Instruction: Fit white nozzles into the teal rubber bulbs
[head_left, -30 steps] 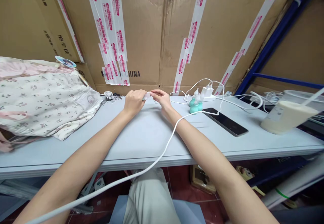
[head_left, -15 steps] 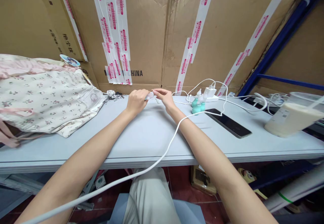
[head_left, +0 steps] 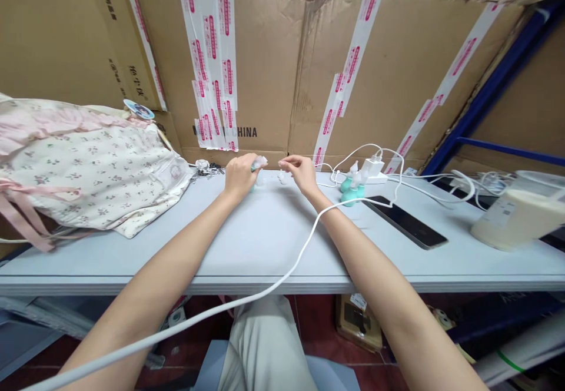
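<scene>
My left hand is closed around a small teal squeeze bulb with a translucent nozzle; the nozzle points up and right from the fingers. Most of the bulb is hidden by the hand. Across a short gap, my right hand has thumb and fingertips pinched together; whatever they hold is too small to make out. Just below those fingertips, a small clear-white piece lies on the table. To the right stand several matching teal bulbs with translucent nozzles.
A black phone lies on the grey table, beside a lidded drink cup. A white charger and cables sit behind. One white cable crosses over my right arm. A floral bag is left; cardboard stands behind.
My hands have moved apart: the right fingertips touched the nozzle tip and are now off it, to the right. The left hand keeps the bulb. The camera view has shifted slightly.
</scene>
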Demonstrator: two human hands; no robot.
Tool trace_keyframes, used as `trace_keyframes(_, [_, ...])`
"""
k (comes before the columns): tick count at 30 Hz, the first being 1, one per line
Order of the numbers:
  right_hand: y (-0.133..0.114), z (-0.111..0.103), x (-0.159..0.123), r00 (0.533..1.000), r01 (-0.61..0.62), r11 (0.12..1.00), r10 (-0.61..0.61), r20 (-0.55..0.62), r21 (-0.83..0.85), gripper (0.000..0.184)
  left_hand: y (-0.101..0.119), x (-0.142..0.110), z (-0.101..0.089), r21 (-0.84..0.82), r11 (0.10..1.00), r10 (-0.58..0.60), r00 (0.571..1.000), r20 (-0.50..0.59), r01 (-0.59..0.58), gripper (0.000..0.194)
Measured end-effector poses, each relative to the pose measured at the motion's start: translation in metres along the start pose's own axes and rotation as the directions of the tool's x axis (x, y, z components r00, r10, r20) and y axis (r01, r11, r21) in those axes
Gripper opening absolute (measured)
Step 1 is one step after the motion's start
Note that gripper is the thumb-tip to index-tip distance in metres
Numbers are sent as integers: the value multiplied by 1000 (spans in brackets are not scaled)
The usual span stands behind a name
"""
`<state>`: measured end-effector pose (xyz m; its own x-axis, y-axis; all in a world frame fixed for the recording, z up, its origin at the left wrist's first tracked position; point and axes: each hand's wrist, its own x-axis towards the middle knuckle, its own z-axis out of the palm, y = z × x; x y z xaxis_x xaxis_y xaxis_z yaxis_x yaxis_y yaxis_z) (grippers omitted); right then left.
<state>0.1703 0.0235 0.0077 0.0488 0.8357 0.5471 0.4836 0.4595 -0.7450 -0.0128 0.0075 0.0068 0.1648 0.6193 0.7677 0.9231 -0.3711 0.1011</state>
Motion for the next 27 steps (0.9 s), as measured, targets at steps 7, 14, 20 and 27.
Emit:
trace_keyframes(7, [4, 5, 23, 990, 120, 825, -55, 132, -552, 16, -39, 8, -1, -41, 906, -424, 905, -39, 422, 28])
trace_keyframes(14, [10, 36, 48, 907, 335, 585, 13, 421, -739, 23, -60, 7, 6, -35, 824, -565, 824, 42, 566, 29])
trace_keyframes(20, [19, 44, 57, 872, 408, 512, 25, 488, -756, 24, -62, 9, 9, -44, 828, -555, 829, 71, 558, 27])
trace_keyframes(27, [25, 50, 57, 851, 438, 517, 26, 525, -736, 25, -66, 9, 10, -54, 837, -540, 838, 76, 544, 28])
